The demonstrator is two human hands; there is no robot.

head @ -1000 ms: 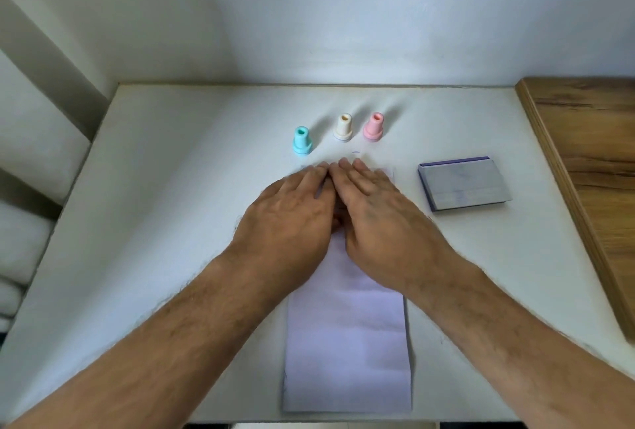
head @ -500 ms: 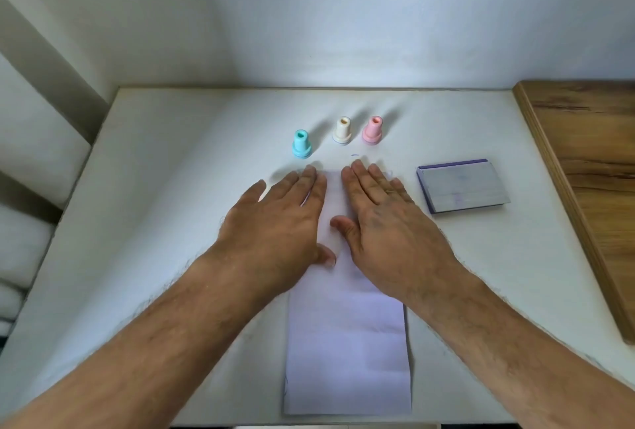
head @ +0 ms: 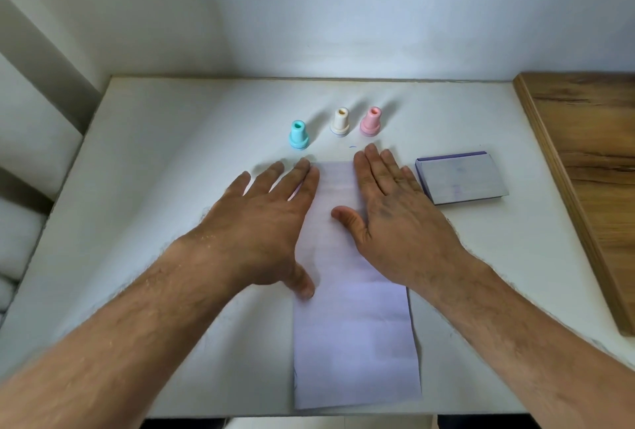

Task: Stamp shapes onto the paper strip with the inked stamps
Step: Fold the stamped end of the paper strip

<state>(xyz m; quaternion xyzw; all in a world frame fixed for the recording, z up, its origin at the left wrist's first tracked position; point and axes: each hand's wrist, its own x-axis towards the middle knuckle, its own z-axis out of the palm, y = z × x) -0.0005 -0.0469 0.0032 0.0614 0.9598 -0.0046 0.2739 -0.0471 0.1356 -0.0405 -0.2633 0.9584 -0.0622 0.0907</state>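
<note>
White walls meet in a corner behind a white bench (head: 154,160) that carries everything in view. At the far left a pale ledge or sill runs along the wall, partly out of view.

Moving rightward, the left hand (head: 261,219) lies flat, palm down, its fingers (head: 275,181) straight and spread apart; the little and ring fingers rest on the bare bench while the inner edge of the hand and the thumb overlap the left margin of the paper strip (head: 354,342). Beyond its fingertips stands the blue stamp (head: 298,134), upright on its base.

That strip, pale lilac, runs lengthwise from the near edge of the bench away toward the stamps, creased faintly across in several places. No stamped shapes are visible on its exposed part.

Farther back, the cream stamp (head: 340,122) and the pink stamp (head: 371,121) stand upright just beside each other, apart from the blue one. A small blue ink mark (head: 352,146) sits on the bench between them and the strip's far end.

To the right, the right hand (head: 395,219) also lies flat, palm down, fingers straight and close together, thumb out on the paper, covering the strip's right margin. A dark smudge shows on its back.

Right of that hand lies the ink pad (head: 460,183), closed, grey with a purple edge. A wooden surface (head: 591,167) borders the bench at the far right.
</note>
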